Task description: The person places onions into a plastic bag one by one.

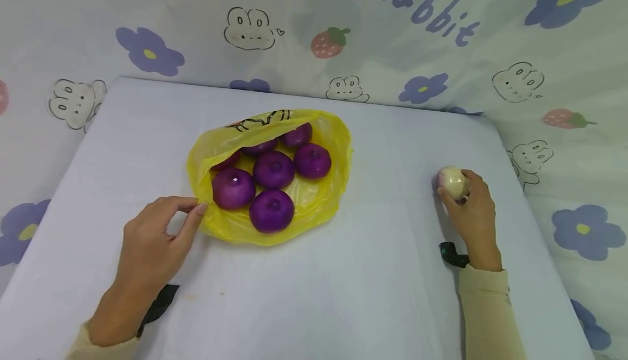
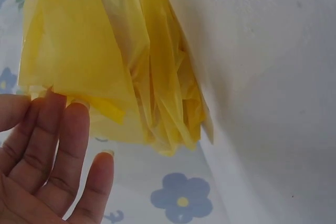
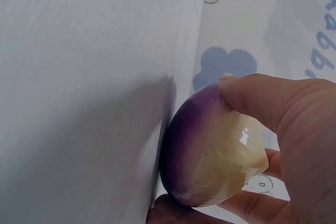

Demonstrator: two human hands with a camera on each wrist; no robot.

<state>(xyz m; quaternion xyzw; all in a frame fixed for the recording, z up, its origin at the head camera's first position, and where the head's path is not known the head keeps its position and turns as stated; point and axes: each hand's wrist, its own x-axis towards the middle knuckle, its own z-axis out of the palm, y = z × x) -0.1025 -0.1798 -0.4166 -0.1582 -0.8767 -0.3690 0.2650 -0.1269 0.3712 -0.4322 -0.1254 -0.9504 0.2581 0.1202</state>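
Observation:
A yellow plastic bag point(image 1: 319, 207) lies on the white table with its mouth wide, and several glossy purple round vegetables point(image 1: 273, 170) sit inside it. My left hand point(image 1: 154, 240) pinches the bag's left rim between thumb and forefinger; the left wrist view shows its other fingers loosely extended beside the yellow plastic point(image 2: 73, 40). Over at the right, my right hand point(image 1: 476, 218) grips a single round vegetable point(image 1: 453, 181), shiny and turnip-like. In the right wrist view this vegetable point(image 3: 210, 150) is purple at the end close to the table and cream at the other.
The white table point(image 1: 373, 273) stands against a cloth backdrop point(image 1: 289, 0) printed with rabbits, flowers and strawberries. A dark strap end point(image 1: 453, 255) hangs by the right wrist, and another dark strap point(image 1: 162, 303) by the left.

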